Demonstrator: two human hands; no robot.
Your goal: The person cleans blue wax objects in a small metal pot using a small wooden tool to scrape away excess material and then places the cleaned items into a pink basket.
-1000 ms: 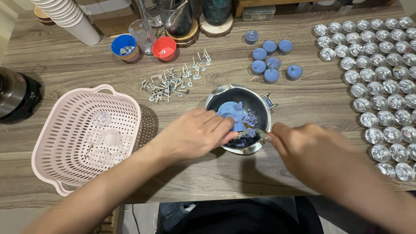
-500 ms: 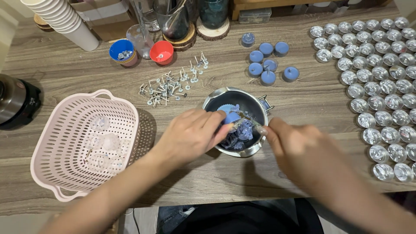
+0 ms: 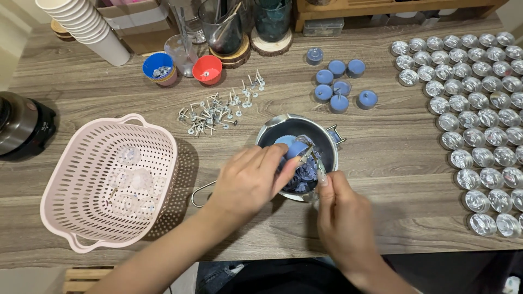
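Note:
My left hand [image 3: 249, 181] reaches over a small metal pot [image 3: 283, 123] and pinches a blue tealight candle [image 3: 296, 148] in a clear cup between fingertips and thumb. My right hand [image 3: 343, 218] comes up from below and grips a thin metal tool [image 3: 315, 161], whose tip is at the candle. Inside the pot [image 3: 300, 177] lie blue wax pieces, with another blue candle near the far wall. A wire handle sticks out from under my left wrist.
A pink perforated basket [image 3: 109, 182] with clear cups stands at left. Loose metal wick tabs [image 3: 215, 111] and several blue candles [image 3: 340, 87] lie behind the pot. Rows of silver cups [image 3: 479, 109] fill the right. Blue [image 3: 158, 66] and red [image 3: 207, 69] cups, stacked paper cups [image 3: 87, 27], black appliance [image 3: 19, 128].
My right hand has slid left and closer to the pot, bringing the tool up to the candle. My left hand stays over the pot holding the candle.

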